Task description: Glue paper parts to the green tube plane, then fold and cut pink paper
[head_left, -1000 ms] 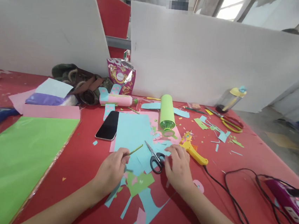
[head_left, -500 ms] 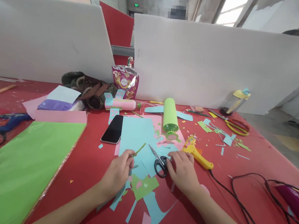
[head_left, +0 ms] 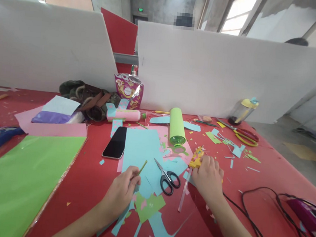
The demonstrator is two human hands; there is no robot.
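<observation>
My left hand (head_left: 121, 189) pinches a thin green strip (head_left: 143, 167) that points up and to the right. My right hand (head_left: 209, 177) is closed over the yellow glue gun (head_left: 195, 160), whose handle is mostly covered by the fingers. Between the hands, black-handled scissors (head_left: 168, 181) lie with their blades partly apart on light blue paper (head_left: 141, 143). A clear glue stick (head_left: 183, 193) lies left of my right wrist. Beyond the paper lies a green paper-wrapped bottle (head_left: 176, 124) with blue wings (head_left: 192, 126), its neck towards me.
A phone (head_left: 115, 142) lies left of the blue paper. Farther back are a pink wrapped bottle (head_left: 126, 115) and a snack bag (head_left: 130, 89). Green sheets (head_left: 27, 169) cover the left side. A black cable (head_left: 245, 210) crosses the right. Paper scraps (head_left: 149, 207) lie in front.
My right hand has left the scissors' side and moved right onto the yellow glue gun. My left hand still pinches the green strip. The view has tilted up slightly.
</observation>
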